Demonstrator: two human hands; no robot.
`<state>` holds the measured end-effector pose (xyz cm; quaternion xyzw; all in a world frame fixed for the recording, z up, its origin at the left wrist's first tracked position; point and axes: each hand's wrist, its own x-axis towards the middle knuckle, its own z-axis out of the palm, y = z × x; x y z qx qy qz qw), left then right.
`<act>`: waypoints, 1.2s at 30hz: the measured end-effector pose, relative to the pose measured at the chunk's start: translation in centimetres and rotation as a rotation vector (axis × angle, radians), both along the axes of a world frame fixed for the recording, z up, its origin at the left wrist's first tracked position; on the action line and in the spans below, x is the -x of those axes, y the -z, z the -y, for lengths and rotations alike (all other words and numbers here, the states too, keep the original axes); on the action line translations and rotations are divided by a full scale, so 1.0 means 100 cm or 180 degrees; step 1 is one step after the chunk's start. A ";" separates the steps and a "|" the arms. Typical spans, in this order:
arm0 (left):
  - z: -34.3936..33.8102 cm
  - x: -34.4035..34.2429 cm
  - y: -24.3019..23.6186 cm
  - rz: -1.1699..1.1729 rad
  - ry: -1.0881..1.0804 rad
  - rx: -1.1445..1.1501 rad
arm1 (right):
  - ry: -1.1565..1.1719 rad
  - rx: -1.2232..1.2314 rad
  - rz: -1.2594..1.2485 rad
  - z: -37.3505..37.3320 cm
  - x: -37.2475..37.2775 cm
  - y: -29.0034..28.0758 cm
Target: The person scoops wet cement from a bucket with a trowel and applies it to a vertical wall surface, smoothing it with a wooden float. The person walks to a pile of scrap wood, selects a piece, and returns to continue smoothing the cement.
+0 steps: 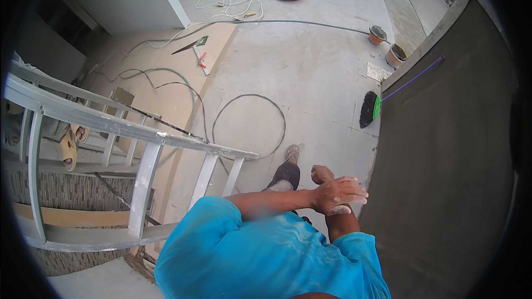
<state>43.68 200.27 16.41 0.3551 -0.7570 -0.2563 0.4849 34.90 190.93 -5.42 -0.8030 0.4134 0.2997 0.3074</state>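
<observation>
My left arm crosses in front of my body, and my left hand (339,195) lies over my right forearm near the wrist. Its fingers are stretched out to the right, with pale dusty residue on them. Just beyond it, my right hand (321,174) is curled into a fist, and nothing shows sticking out of it. Part of the right wrist is hidden under the left hand. Below my hands are my blue shirt (266,254) and one sandalled foot (292,153) on the pale floor.
An aluminium ladder (147,182) stands at left. A hose (285,127) loops over the floor. A handsaw (185,48) and a metal square (200,61) lie on a step. At right are a broom (370,109), buckets (395,55) and a grey plastered wall (443,160).
</observation>
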 end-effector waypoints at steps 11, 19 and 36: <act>0.343 -0.341 0.084 0.0236 -0.3280 -0.2997 | 0.3181 0.0316 0.1691 0.342 -0.006 -0.008; 0.564 -0.228 0.083 0.0144 -0.1751 -0.1363 | 0.4373 -0.2963 0.4198 0.545 -0.196 -0.066; 0.882 -0.495 0.047 -0.4641 -0.0516 -0.2886 | 0.2557 0.0250 0.1202 1.001 -0.245 0.066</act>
